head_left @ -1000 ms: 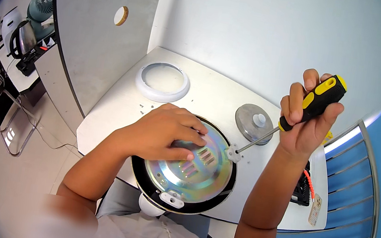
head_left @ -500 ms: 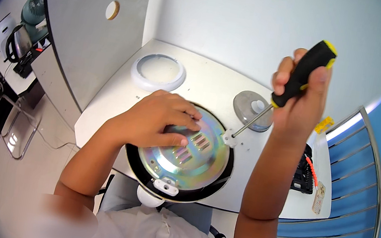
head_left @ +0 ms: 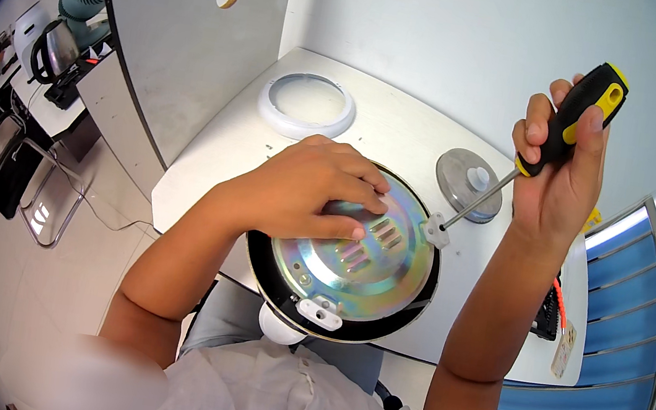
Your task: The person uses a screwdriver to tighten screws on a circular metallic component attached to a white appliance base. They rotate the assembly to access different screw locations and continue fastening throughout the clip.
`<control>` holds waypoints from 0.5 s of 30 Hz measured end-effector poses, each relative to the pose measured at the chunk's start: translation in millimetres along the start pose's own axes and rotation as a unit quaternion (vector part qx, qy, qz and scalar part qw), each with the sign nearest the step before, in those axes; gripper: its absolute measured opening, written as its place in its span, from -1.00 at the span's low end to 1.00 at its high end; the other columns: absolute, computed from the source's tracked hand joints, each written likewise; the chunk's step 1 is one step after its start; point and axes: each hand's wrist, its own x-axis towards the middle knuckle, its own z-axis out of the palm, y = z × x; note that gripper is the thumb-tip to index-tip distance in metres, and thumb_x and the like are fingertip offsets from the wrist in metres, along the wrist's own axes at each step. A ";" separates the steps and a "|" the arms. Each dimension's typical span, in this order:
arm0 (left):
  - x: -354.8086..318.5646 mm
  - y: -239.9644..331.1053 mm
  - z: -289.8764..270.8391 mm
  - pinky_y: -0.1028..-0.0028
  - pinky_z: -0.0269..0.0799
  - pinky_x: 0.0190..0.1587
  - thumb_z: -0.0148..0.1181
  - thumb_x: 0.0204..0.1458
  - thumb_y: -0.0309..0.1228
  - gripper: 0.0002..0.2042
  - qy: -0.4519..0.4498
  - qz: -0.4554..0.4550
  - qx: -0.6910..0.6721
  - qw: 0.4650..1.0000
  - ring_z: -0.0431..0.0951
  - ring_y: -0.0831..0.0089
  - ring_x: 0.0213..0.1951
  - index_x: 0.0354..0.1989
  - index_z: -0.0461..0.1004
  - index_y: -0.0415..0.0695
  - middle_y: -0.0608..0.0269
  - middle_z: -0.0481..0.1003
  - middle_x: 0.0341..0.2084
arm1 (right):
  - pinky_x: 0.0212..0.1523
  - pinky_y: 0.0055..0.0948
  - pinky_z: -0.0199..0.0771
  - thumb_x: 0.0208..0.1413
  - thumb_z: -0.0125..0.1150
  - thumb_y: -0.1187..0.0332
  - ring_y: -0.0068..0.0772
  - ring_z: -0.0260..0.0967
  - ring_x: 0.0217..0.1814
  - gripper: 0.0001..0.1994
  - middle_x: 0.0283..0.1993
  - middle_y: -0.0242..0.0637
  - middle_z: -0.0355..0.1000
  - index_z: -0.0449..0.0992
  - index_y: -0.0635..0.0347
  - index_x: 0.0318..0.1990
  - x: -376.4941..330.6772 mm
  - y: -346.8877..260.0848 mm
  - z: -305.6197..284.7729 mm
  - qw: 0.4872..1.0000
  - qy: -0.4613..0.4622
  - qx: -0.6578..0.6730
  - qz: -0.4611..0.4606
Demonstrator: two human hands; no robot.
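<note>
An upturned round pan [head_left: 358,286] with a black rim and a shiny rainbow-tinted metal base with vent slots rests at the table's near edge. My left hand [head_left: 309,189] lies over the base, fingers spread and pressing on the metal. In my right hand [head_left: 555,188] is a screwdriver [head_left: 583,116] with a black and yellow handle, held tilted. Its tip meets a white bracket [head_left: 436,230] on the pan's right side; any screw there is too small to make out. Another white bracket [head_left: 318,314] sits on the near side, beside a white rounded part [head_left: 279,328].
Farther back lie a white ring [head_left: 305,129] and a glass lid [head_left: 456,173] with a white knob. Several tiny dark pieces dot the table. A black tool case [head_left: 545,324] is partly behind my right forearm. A metal railing [head_left: 654,322] borders the right; a grey partition [head_left: 175,38] borders the left.
The view has shifted, so everything appears farther right. The screwdriver handle has turned in my right hand, showing more of its yellow side. Its tip stays at the bracket, and my left hand keeps its place.
</note>
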 end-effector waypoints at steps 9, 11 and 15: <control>5.4 1.5 -3.1 0.26 0.24 -0.01 0.28 -0.17 -0.23 -0.68 -0.004 0.000 -0.009 1.000 0.46 0.20 -0.05 -0.22 0.58 -0.10 0.21 0.50 -0.10 | -0.53 -0.56 0.30 0.32 -0.27 0.00 -0.50 0.30 -0.52 -0.59 -0.41 -0.16 0.39 0.28 0.20 -0.12 4.5 8.4 7.3 0.997 0.033 0.074 -0.015; 8.0 1.9 -2.7 0.26 0.28 -0.04 0.28 -0.17 -0.22 -0.67 -0.005 0.008 -0.008 1.000 0.47 0.16 -0.08 -0.23 0.58 -0.13 0.18 0.50 -0.11 | -0.65 -0.61 0.21 0.29 -0.17 -0.03 -0.55 0.25 -0.62 -0.58 -0.47 -0.21 0.35 0.23 0.22 -0.11 6.4 7.4 13.7 0.996 0.009 0.085 -0.028; 7.2 0.0 -2.2 0.26 0.31 -0.06 0.28 -0.17 -0.21 -0.66 -0.006 0.012 -0.013 1.000 0.48 0.14 -0.09 -0.24 0.58 -0.13 0.16 0.51 -0.11 | -0.59 -0.60 0.22 0.22 -0.02 -0.03 -0.54 0.26 -0.54 -0.56 -0.39 -0.27 0.32 0.26 0.25 -0.13 2.9 10.4 14.1 0.999 0.001 0.008 -0.040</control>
